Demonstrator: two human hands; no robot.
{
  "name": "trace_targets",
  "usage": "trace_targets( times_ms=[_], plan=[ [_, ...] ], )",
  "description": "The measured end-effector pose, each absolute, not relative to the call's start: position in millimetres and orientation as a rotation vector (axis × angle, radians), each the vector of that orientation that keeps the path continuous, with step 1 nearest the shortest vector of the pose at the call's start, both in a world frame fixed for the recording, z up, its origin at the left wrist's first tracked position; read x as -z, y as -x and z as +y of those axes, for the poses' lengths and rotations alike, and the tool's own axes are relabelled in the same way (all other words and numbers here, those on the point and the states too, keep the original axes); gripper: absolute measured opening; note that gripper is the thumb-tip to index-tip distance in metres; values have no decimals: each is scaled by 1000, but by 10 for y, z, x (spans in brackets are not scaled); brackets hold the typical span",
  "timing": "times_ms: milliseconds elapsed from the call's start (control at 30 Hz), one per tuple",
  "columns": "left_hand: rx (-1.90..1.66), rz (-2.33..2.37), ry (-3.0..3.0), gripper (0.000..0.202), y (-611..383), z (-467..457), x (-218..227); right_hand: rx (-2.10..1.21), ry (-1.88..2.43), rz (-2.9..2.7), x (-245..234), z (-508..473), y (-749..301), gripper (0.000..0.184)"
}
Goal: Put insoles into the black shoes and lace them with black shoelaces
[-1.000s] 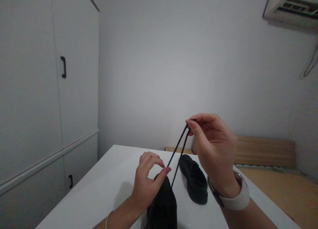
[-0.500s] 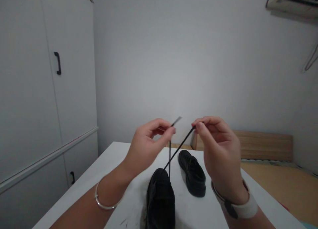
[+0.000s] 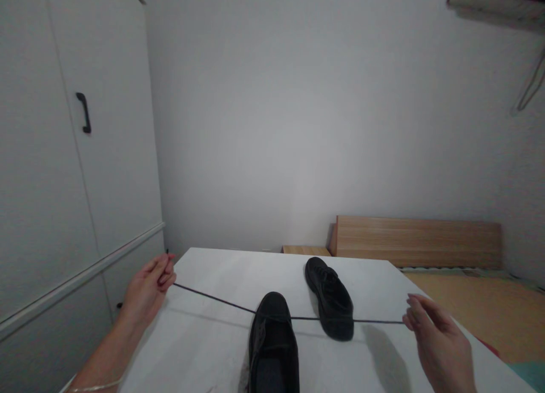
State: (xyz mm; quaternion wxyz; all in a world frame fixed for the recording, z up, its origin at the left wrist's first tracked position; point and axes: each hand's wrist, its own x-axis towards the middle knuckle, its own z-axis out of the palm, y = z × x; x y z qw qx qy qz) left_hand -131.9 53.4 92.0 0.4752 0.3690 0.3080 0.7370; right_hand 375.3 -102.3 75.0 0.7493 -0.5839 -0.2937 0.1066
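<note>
A black shoe (image 3: 273, 330) stands on the white table, its toe pointing away from me and its near end cut off by the frame. From its front eyelets a thin black shoelace (image 3: 213, 297) runs out taut to both sides. My left hand (image 3: 149, 288), at the table's left edge, is closed on one end, with a dark tip poking up above the fingers. Far to the right, my right hand (image 3: 440, 342) pinches the other end. That length passes across the heel of a second black shoe (image 3: 330, 299), which sits farther back and right.
The white table (image 3: 221, 347) fills the lower middle. A white wardrobe (image 3: 119, 154) with dark handles stands at left. Beyond the table's right edge is a bed (image 3: 460, 302) with a wooden headboard (image 3: 417, 237). An air conditioner (image 3: 498, 9) hangs at upper right.
My hands have moved from close together above the shoe to wide apart and lower. The lace ends, crossed and raised before, are now stretched out sideways. The shoes have stayed in place.
</note>
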Motion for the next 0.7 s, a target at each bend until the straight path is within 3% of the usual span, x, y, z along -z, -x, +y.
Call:
trace_targets(
  times_ms=[200, 433, 700],
  plan=[
    [-1518, 1206, -1478, 39, 1173, 373, -695, -225, 1400, -1071, -500, -999, -3365, 40],
    [-936, 1108, -2223, 20, 378, -76, -717, -454, 1307, -1675, -423, -775, -2477, 20],
    [-757, 1088, -2407, 15, 97, -177, -483, -429, 1330, -1815, -372, -668, -2310, 18]
  ],
)
